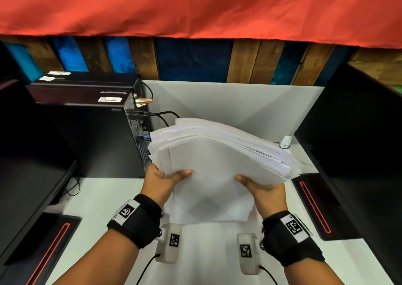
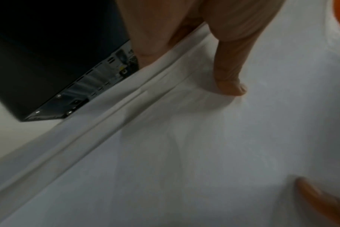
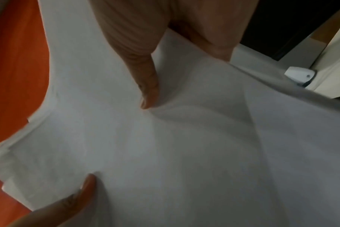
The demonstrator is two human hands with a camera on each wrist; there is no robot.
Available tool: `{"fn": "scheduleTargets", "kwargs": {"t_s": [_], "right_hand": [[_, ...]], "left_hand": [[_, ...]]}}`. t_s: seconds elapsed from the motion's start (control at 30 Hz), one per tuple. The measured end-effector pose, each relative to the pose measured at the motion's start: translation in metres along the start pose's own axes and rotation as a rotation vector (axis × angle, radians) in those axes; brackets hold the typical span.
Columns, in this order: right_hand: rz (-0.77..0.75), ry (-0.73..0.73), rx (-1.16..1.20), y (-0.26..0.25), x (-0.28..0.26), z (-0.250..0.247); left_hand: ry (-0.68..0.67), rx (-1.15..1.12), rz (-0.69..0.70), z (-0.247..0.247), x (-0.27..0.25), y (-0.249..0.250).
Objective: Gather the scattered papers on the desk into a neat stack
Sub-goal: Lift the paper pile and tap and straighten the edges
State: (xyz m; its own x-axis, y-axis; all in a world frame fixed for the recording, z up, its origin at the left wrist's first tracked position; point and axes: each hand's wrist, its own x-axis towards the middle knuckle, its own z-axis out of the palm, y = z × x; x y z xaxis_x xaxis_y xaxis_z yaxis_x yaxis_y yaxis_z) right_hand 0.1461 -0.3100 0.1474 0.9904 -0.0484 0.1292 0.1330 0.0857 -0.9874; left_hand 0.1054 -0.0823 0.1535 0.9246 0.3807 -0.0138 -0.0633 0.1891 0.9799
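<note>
A thick, uneven stack of white papers [image 1: 215, 160] is held up above the white desk [image 1: 104, 197], its sheets fanned out at the far and right edges. My left hand [image 1: 163, 180] grips its near left side, thumb on top and fingers hidden beneath. My right hand [image 1: 261, 186] grips the near right side the same way. In the left wrist view my left thumb presses on the top sheet of the papers [image 2: 204, 145]. In the right wrist view my right thumb dents the top sheet of the papers [image 3: 175, 145].
A black computer case [image 1: 93, 132] with cables stands to the left of the stack. Dark monitors [image 1: 359, 143] flank the desk on both sides, with red-striped bases [image 1: 315, 206]. A small white device [image 1: 285, 142] sits at the back right. A white partition [image 1: 228, 102] backs the desk.
</note>
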Motion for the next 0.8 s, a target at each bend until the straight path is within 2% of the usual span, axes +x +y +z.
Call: {"fn": "scheduleTargets", "kwargs": {"t_s": [0.07, 0.13, 0.2, 0.27, 0.4, 0.5, 0.7, 0.8], "right_hand": [[-0.053, -0.009, -0.013, -0.006, -0.003, 0.003], [-0.007, -0.036, -0.015, -0.005, -0.002, 0.002], [0.076, -0.081, -0.034, 0.002, -0.001, 0.001], [0.090, -0.069, -0.084, 0.005, -0.003, 0.005], [-0.049, -0.009, -0.066, -0.011, -0.009, 0.019], [-0.144, -0.009, -0.042, -0.020, -0.012, 0.022], [-0.183, 0.128, -0.030, -0.011, -0.011, 0.020], [-0.315, 0.140, -0.084, -0.009, -0.014, 0.023]], "left_hand": [[-0.002, -0.022, 0.058, 0.001, 0.000, 0.005], [-0.017, -0.003, 0.074, -0.002, 0.001, 0.005], [-0.016, 0.023, 0.034, -0.006, 0.002, -0.003], [0.014, 0.037, -0.020, -0.008, 0.001, -0.013], [0.097, 0.031, 0.036, 0.002, -0.004, -0.013], [0.095, 0.026, 0.126, 0.009, -0.006, -0.001], [0.156, -0.002, 0.122, 0.004, -0.004, 0.002], [0.186, -0.064, 0.149, 0.005, -0.005, 0.008]]}}
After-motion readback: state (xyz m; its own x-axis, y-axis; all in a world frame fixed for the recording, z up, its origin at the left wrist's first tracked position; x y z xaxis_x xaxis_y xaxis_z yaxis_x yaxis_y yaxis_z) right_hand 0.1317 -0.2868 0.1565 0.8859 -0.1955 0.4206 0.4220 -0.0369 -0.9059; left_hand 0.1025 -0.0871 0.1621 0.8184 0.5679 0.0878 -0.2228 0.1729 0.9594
